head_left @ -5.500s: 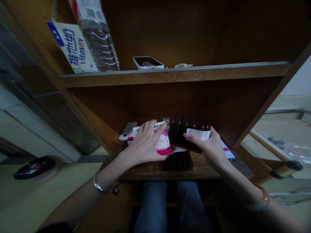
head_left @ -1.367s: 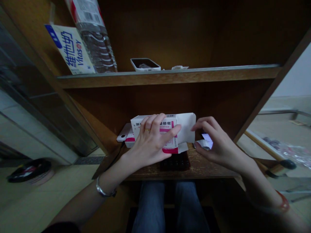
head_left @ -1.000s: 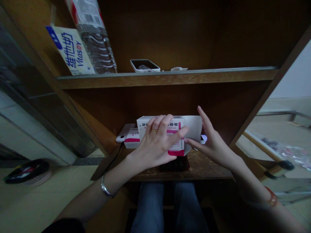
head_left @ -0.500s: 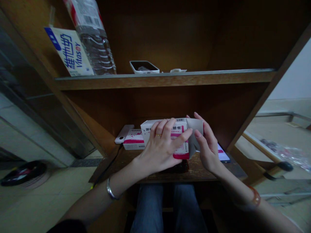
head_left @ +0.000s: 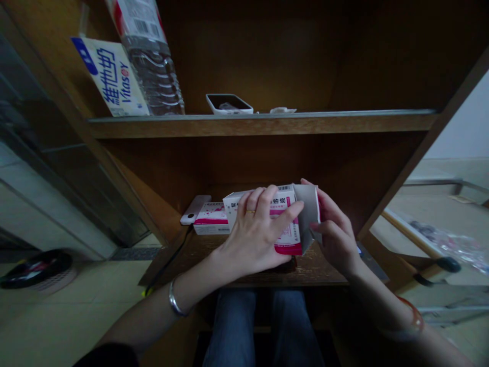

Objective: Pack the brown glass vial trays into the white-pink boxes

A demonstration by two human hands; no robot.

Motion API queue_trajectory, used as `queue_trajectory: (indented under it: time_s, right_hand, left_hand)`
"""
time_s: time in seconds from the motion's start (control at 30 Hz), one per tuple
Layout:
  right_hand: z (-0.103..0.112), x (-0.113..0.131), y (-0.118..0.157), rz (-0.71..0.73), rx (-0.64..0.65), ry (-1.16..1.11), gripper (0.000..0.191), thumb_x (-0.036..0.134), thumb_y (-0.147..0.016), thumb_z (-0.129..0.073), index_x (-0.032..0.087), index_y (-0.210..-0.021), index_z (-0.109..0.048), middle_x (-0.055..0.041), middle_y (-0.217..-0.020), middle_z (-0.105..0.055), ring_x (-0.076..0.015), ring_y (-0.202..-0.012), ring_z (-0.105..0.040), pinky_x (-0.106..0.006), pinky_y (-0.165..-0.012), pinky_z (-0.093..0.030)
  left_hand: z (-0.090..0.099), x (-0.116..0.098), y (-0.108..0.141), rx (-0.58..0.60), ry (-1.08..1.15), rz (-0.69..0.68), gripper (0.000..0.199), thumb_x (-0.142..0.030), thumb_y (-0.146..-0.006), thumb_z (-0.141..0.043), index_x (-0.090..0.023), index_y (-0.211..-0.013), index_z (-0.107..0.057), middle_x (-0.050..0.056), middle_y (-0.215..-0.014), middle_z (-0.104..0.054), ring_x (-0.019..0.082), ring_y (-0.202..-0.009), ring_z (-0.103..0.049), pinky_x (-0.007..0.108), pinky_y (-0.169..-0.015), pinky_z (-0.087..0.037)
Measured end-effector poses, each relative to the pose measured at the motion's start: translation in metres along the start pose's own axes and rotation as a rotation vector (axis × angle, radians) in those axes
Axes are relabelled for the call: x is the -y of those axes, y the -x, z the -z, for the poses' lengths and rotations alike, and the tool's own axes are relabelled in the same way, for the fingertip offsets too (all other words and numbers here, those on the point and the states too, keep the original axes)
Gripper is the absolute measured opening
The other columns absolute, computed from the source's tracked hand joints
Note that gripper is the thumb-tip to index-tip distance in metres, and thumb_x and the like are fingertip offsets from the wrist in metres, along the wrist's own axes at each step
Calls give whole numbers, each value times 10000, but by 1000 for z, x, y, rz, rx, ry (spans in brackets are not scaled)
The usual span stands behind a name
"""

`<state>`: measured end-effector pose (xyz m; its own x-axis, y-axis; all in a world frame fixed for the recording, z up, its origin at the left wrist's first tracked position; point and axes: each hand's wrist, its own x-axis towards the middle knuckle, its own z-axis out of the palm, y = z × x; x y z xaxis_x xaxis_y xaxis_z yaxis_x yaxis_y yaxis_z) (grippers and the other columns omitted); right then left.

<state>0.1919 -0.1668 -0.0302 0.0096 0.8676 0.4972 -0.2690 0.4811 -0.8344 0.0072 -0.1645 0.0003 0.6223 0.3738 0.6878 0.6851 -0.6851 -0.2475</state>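
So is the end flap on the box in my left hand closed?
No, the end flap sticks out from the box, with your right hand at its edge.

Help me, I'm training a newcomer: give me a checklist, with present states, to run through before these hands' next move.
1. Left hand steadies the pink-and-white carton: ok, fingers spread over it.
2. Right hand is at the end flap: ok, touching it.
3. Carton end closed: not ok, flap stands out.
4. Carton contents: cannot tell, inside not visible.
5. Second carton clear of both hands: ok.
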Motion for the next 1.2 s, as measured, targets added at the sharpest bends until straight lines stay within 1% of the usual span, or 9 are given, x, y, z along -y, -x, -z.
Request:
queue_trajectory:
  time_s: [0.07,0.13,0.23,0.33,0.6,0.7,0.87,1.03,1.2]
  right_hand:
    - [8,3,-2,-23,164,-31,674,229,-752,-623,326,-1412,-523,41,-1567,-419,-294,-1460,-362,-483,-1201,-312]
    - [13,6,-4,-44,271,22,764,182,-754,-628,349,-1474,-436,54,-1609,-336,-295,-1478,-324,-488,-1191,-330]
    - [13,8,-4,34,319,201,848,84,-783,-642,391,-1515,-345,72,-1639,-255,-263,-1507,-257,-465,-1214,-286]
    - [7,4,0,117,324,289,822,94,-851,-621,426,-1529,-294,97,-1647,-216,-223,-1527,-186,-453,-1244,-197]
    - [-12,-15,14,78,170,248,569,348,-1019,-456,478,-1529,-240,161,-1653,-133,-144,-1540,-84,-399,-1265,-126]
    - [-18,-21,18,71,100,208,562,372,-1026,-433,490,-1531,-215,159,-1652,-154,-131,-1539,-84,-399,-1264,-139]
    - [-21,-28,18,18,87,158,614,468,-1006,-433,455,-1554,-157,133,-1667,-87,-152,-1544,-81,-435,-1265,-102]
    - [-23,-29,14,-57,42,51,657,489,-970,-480,425,-1557,-192,108,-1666,-117,-191,-1529,-189,-444,-1249,-206]
    - [-25,-24,14,-67,14,11,633,447,-954,-486,405,-1546,-265,101,-1647,-214,-200,-1514,-244,-435,-1245,-225]
  left_hand:
    - [3,2,0,-5,8,25,754,-456,-679,-752,-224,-1330,-451,170,-1356,-301,374,-1261,-359,525,-1069,-328]
    - [6,4,-1,-2,17,45,790,-452,-641,-773,-221,-1324,-452,168,-1361,-299,375,-1259,-359,523,-1067,-327]
    - [8,6,-1,2,3,38,774,-445,-649,-765,-227,-1321,-448,163,-1364,-300,367,-1264,-358,515,-1069,-328]
    - [7,7,0,-4,-32,19,742,-419,-672,-753,-230,-1319,-442,164,-1359,-310,359,-1262,-357,509,-1068,-333]
    - [3,4,1,-37,-46,-34,686,-433,-747,-689,-215,-1336,-411,167,-1350,-331,352,-1248,-363,501,-1062,-343]
    - [0,2,1,-53,-37,-49,706,-400,-728,-703,-219,-1334,-391,166,-1357,-348,346,-1253,-365,499,-1067,-338]
    - [-2,0,1,-31,-25,-59,731,-405,-734,-710,-231,-1359,-372,164,-1373,-374,344,-1269,-371,496,-1075,-334]
    - [1,0,0,0,-32,-59,692,-394,-722,-714,-210,-1317,-411,176,-1373,-401,347,-1270,-390,484,-1086,-326]
    - [2,0,0,1,-27,-80,657,-405,-747,-691,-217,-1314,-417,184,-1386,-415,351,-1275,-392,494,-1083,-327]
